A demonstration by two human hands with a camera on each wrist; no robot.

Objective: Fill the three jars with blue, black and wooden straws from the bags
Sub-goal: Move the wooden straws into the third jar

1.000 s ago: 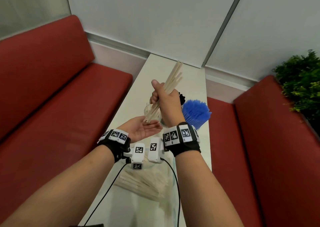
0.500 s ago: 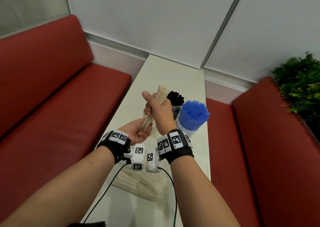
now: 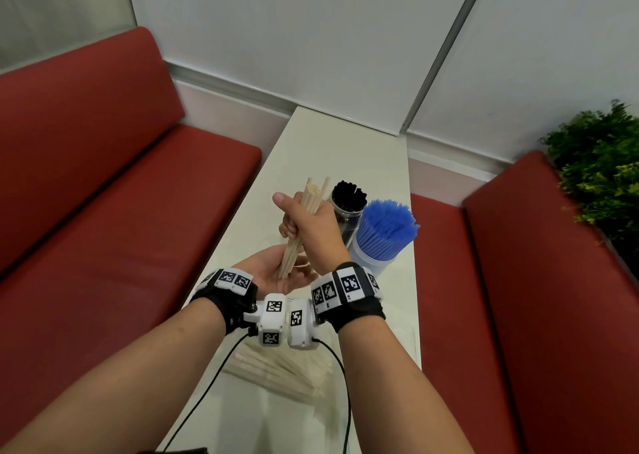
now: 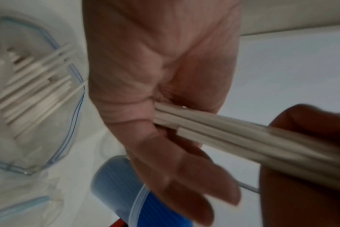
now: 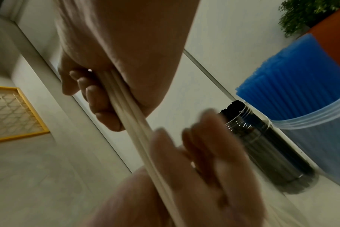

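My right hand (image 3: 304,222) grips a small bundle of wooden straws (image 3: 311,197) upright over the table. Their lower ends stand on the flat palm of my left hand (image 3: 273,273), which lies open, palm up, beneath them. The left wrist view shows the wooden straws (image 4: 233,135) butting against the palm, and a clear jar (image 4: 41,95) holding several wooden straws. To the right stand a jar of black straws (image 3: 347,208) and a jar of blue straws (image 3: 383,235). The right wrist view shows my right hand's fingers (image 5: 99,98) curled round the bundle.
A clear bag of wooden straws (image 3: 283,367) lies on the narrow white table (image 3: 345,149) under my wrists. Red benches (image 3: 103,211) flank the table on both sides. A green plant (image 3: 601,163) stands at the far right.
My right hand has lowered the bundle, so the straws stick out less above the fist. The left hand curled up half a second ago and now lies flat again under the straw ends.
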